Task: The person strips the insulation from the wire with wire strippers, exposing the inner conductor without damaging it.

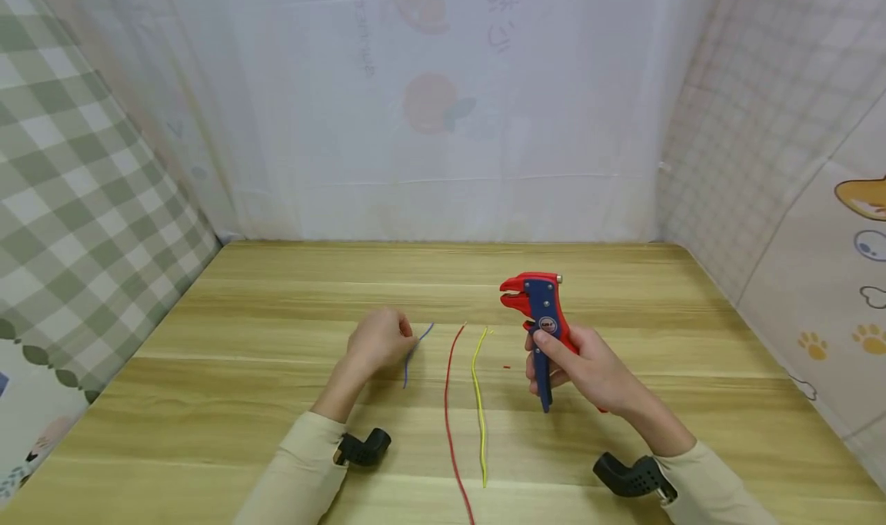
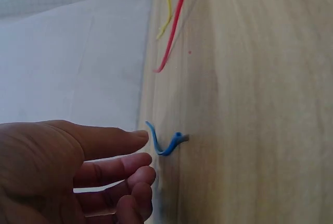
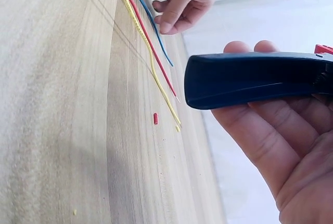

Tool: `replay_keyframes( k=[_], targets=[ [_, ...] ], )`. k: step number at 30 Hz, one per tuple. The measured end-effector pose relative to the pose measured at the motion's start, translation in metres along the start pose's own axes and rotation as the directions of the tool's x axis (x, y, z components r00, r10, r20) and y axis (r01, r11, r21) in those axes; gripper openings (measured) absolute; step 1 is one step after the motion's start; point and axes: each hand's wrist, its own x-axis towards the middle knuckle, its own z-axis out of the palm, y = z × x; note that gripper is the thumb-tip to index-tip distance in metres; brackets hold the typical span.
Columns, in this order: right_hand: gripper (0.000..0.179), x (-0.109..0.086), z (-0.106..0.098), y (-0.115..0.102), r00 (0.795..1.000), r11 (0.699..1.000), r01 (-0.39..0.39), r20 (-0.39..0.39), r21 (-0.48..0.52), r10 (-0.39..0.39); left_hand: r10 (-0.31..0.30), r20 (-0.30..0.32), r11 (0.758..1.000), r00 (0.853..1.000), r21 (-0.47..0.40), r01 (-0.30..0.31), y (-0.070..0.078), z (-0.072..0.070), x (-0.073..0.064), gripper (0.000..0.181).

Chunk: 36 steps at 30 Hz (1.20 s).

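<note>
On the wooden table lies a short blue wire, bent along its length. Over it hovers my left hand, its thumb and fingertips right beside the wire. A gap shows between thumb and index finger in the left wrist view, where the blue wire curves just past the tips. My right hand grips a red and blue wire stripper upright, its jaws apart and pointing left with nothing between them. Seen from the right wrist, the dark blue handle lies across the fingers.
A long red wire and a yellow wire run lengthwise between the hands. The red wire's far end shows bare metal. A red scrap of insulation and a tiny yellow scrap lie near them. White sheeting hangs behind the table.
</note>
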Motion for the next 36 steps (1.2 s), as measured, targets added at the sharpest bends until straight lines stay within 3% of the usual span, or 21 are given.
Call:
replay_keyframes(
  k=[6,13,15,20,24,29,36],
  targets=[
    [0.034,0.001,0.000,0.000,1.000,1.000,0.000,0.010,-0.009,0.000,-0.004,0.009,0.999,1.000,0.042,0.004,-0.001,0.005,0.001,0.016],
    [0.036,0.002,0.001,0.000,0.999,1.000,-0.025,0.025,-0.018,0.026,0.011,0.043,0.997,0.999,0.074,-0.014,0.004,0.007,0.000,0.052],
    [0.036,0.001,0.001,0.000,0.999,0.999,-0.031,0.023,-0.019,0.032,0.013,0.048,0.997,0.999,0.074,-0.017,0.005,0.007,0.000,0.054],
    [0.036,0.001,0.003,0.002,0.999,0.999,-0.032,0.018,-0.018,0.033,0.029,0.011,1.000,1.000,0.007,-0.029,0.009,-0.002,-0.003,0.028],
    [0.037,0.001,0.003,0.002,0.999,0.999,-0.036,0.019,-0.021,0.037,0.107,-0.068,0.989,0.992,-0.098,-0.113,0.016,-0.012,-0.005,0.006],
    [0.037,0.002,0.003,0.003,0.999,0.999,-0.035,0.027,-0.022,0.036,0.192,-0.128,0.951,0.973,-0.219,-0.217,0.025,-0.022,-0.011,0.015],
    [0.040,0.001,0.004,0.003,0.998,0.999,-0.052,0.033,-0.016,0.052,0.234,-0.138,0.927,0.962,-0.268,-0.264,0.033,-0.023,-0.016,0.012]
  ],
)
